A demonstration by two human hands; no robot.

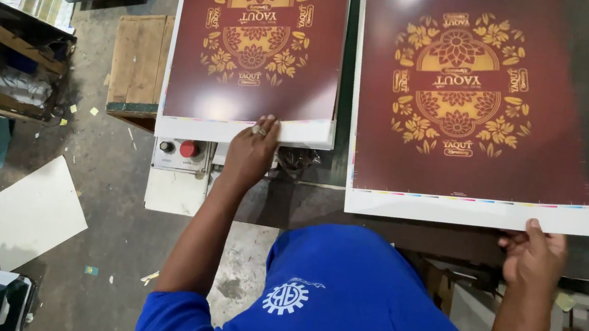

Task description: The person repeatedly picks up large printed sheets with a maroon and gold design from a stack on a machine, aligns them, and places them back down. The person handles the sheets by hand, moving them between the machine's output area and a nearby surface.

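A person in a blue shirt [338, 303] leans over a dark tabletop [305, 204], arms stretched forward. At the tabletop's near edge, the right hand [535, 256] pinches the near right corner of a large printed sheet [475, 105], thumb on top of its white margin and fingers curled underneath. The sheet lies flat, maroon with a gold floral ornament and a thin strip of colour bars along its near edge. Toward the left, the left hand [252, 149], a ring on one finger, rests with fingers pressed together on the near white edge of a stack of matching sheets [256, 50], which lies just beside the first sheet, a narrow gap between them. Below that stack sits a control box with a red button [189, 149]. Farther left, a wooden crate [137, 66] stands on the concrete floor [100, 188], where a loose white sheet [36, 211] lies
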